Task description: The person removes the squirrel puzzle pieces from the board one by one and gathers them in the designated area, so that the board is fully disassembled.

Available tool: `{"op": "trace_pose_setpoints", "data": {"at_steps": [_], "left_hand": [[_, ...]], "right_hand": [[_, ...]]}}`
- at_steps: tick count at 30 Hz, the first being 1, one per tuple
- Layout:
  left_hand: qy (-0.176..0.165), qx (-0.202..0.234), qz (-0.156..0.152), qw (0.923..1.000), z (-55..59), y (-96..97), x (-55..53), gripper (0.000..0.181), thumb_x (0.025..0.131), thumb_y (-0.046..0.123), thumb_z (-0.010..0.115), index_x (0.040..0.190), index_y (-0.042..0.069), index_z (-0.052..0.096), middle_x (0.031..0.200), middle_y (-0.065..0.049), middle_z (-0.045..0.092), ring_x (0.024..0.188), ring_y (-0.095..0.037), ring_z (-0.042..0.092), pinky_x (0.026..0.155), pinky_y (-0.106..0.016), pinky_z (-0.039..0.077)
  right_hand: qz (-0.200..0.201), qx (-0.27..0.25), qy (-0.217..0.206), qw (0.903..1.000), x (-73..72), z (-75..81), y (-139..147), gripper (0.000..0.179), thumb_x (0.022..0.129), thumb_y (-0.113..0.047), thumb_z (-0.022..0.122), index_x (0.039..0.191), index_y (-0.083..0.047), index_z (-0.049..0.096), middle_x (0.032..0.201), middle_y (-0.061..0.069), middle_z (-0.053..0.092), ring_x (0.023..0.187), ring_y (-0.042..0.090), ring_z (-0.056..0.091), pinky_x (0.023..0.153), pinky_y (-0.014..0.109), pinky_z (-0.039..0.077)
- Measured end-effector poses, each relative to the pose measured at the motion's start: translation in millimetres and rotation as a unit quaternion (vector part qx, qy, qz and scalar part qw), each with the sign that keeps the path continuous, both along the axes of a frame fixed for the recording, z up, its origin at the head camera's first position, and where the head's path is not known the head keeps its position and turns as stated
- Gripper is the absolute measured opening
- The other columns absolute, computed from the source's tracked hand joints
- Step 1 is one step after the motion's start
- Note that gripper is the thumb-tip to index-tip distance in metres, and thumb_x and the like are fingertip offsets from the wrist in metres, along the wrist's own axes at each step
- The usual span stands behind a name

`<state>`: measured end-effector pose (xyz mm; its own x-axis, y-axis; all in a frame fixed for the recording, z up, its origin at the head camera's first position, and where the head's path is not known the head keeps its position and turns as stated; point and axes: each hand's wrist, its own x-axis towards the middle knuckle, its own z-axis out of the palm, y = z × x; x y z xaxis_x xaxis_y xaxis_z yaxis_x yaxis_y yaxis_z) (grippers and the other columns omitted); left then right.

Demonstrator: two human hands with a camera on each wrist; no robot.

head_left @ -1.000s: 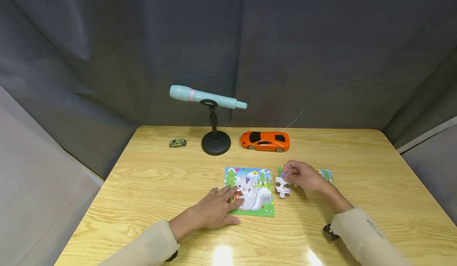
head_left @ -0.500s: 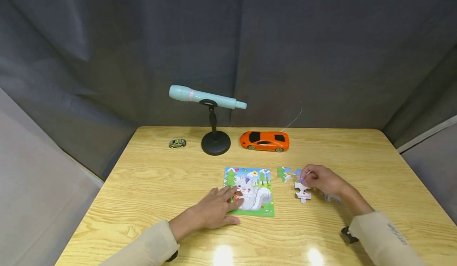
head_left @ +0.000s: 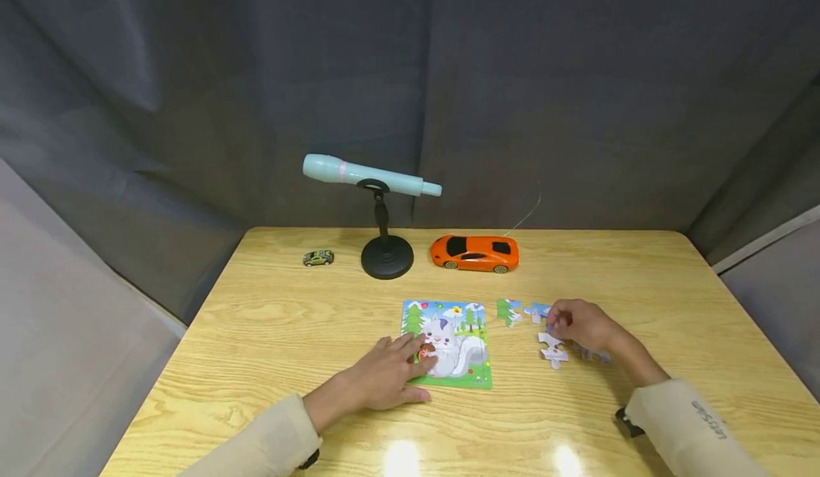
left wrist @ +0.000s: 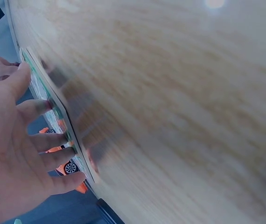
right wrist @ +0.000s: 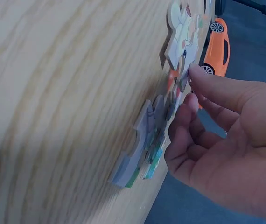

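Observation:
A square squirrel puzzle (head_left: 472, 363) lies in the middle of the table. My left hand (head_left: 387, 374) rests on its left side with spread, fairly straight fingers; the left wrist view shows the fingertips (left wrist: 70, 151) touching the puzzle. To the right, my right hand (head_left: 581, 325) pinches a white jigsaw piece (head_left: 554, 352) printed with the squirrel's face. The right wrist view has this piece (right wrist: 183, 44) tilted, its edge between thumb and finger. Near it lie a green tree piece (head_left: 509, 312), a blue piece (head_left: 537, 311), and several pieces (right wrist: 135, 154) partly hidden below the right hand.
Along the back of the wooden table (head_left: 269, 349) stand a small green toy car (head_left: 318, 258), a light-blue microphone (head_left: 371, 176) on a black stand (head_left: 387, 258), and an orange toy car (head_left: 475, 253). Dark cloth (head_left: 339, 71) hangs behind.
My right hand has moved right with the face piece, away from the puzzle's right edge, uncovering the green and blue pieces. My left hand has stayed in place.

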<state>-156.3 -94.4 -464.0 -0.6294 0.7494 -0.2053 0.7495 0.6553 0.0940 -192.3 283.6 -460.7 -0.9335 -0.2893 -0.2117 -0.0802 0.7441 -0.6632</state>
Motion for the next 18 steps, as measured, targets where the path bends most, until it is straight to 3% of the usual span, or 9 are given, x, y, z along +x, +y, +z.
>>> {"op": "trace_pose_setpoints", "data": {"at_steps": [8,13,18], "left_hand": [[0.002,-0.003,-0.007,1.0,-0.7,-0.6,0.3,0.063,0.093,0.059,0.04,0.147,0.028,0.036,0.157,-0.014,0.022,0.143,-0.033,0.027,0.107,-0.057,0.034],[0.004,0.002,-0.013,0.9999,-1.5,-2.7,-0.9,0.062,0.094,0.058,0.039,0.147,0.027,0.037,0.157,-0.014,0.023,0.143,-0.032,0.027,0.107,-0.056,0.034],[0.007,0.011,-0.017,0.9998,-1.3,-3.0,-2.3,0.061,0.094,0.058,0.039,0.147,0.027,0.037,0.156,-0.015,0.026,0.143,-0.032,0.027,0.107,-0.056,0.034]], "right_hand": [[-0.023,0.028,0.019,0.9992,-2.8,0.9,-10.1,0.009,0.089,-0.008,0.063,0.096,-0.002,0.062,0.072,0.001,0.048,0.064,0.012,0.042,0.052,0.021,0.035],[0.0,0.019,0.044,0.9989,-8.0,7.4,-25.4,0.008,0.091,-0.006,0.06,0.096,-0.001,0.062,0.073,0.001,0.05,0.065,0.011,0.045,0.054,0.02,0.037],[0.003,0.007,0.034,0.9994,-14.1,11.8,-49.9,0.01,0.092,-0.006,0.057,0.099,0.0,0.062,0.074,0.002,0.051,0.066,0.013,0.045,0.055,0.021,0.037]]}}
